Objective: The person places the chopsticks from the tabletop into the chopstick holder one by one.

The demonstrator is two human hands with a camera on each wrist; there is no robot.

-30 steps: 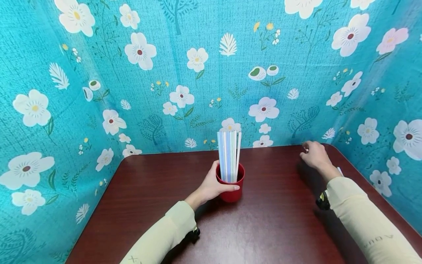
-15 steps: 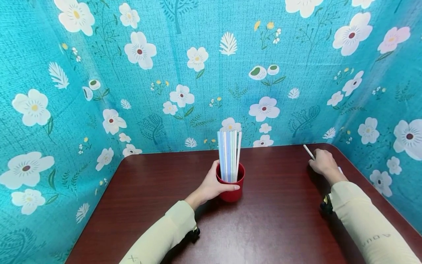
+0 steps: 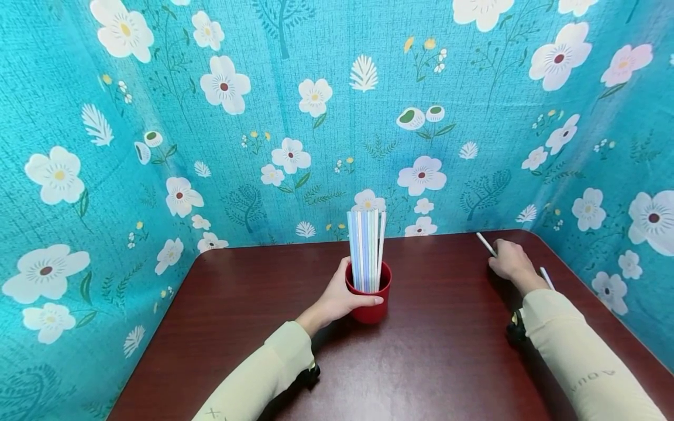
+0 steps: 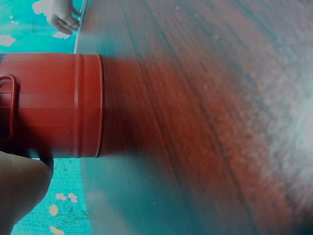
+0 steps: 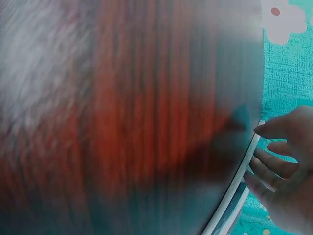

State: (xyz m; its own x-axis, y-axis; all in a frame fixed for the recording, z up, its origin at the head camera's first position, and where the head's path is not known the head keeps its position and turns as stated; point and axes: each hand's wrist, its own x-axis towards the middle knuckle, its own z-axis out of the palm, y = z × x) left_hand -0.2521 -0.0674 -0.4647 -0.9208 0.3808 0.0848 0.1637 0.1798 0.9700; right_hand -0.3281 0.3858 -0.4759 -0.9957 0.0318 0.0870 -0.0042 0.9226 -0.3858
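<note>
A small red bucket (image 3: 371,310) stands at the middle of the table and holds a bunch of long straws (image 3: 364,251) in blue, white and pale green. My left hand (image 3: 337,295) grips the bucket from the left, thumb across its front; the far fingers are hidden. The bucket (image 4: 54,105) also shows in the left wrist view, with a loop on its side. At the back right, my right hand (image 3: 512,260) pinches a white straw (image 3: 486,244) low over the table. In the right wrist view the fingers of the right hand (image 5: 288,171) meet the white straw (image 5: 232,183).
A second white straw (image 3: 547,278) lies by the right wrist, near the right edge of the table (image 3: 421,362). Blue flowered cloth (image 3: 337,146) hangs behind the table and along both sides.
My right hand has drawn back a little to the right and nearer, then slightly left. More of the white straw now shows ahead of its fingers. The left hand and bucket stay put.
</note>
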